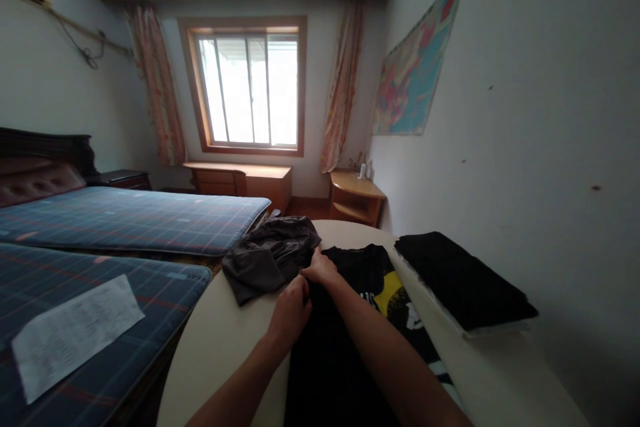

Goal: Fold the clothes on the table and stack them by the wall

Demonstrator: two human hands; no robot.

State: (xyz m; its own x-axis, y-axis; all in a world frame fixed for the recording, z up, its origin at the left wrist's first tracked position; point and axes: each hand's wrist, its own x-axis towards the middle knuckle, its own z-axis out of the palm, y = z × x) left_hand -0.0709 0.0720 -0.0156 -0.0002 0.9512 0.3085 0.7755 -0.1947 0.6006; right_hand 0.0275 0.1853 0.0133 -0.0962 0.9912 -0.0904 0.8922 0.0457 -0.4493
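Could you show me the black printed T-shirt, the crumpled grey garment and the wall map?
Black printed T-shirt (pixel 391 288): head view, on its yellow print.
Crumpled grey garment (pixel 273 255): head view, on its bunched middle.
Wall map (pixel 418 73): head view, on the middle of its sheet.

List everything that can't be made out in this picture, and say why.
All in the head view:
Whether the left hand grips anything: hidden by the back of the hand.
Part of the black shirt's print: covered by the right forearm.
The shirt's near end: cut off by the bottom edge.
Writing on the paper: too blurred to read.
Most of the scene beyond the window: lost in glare.
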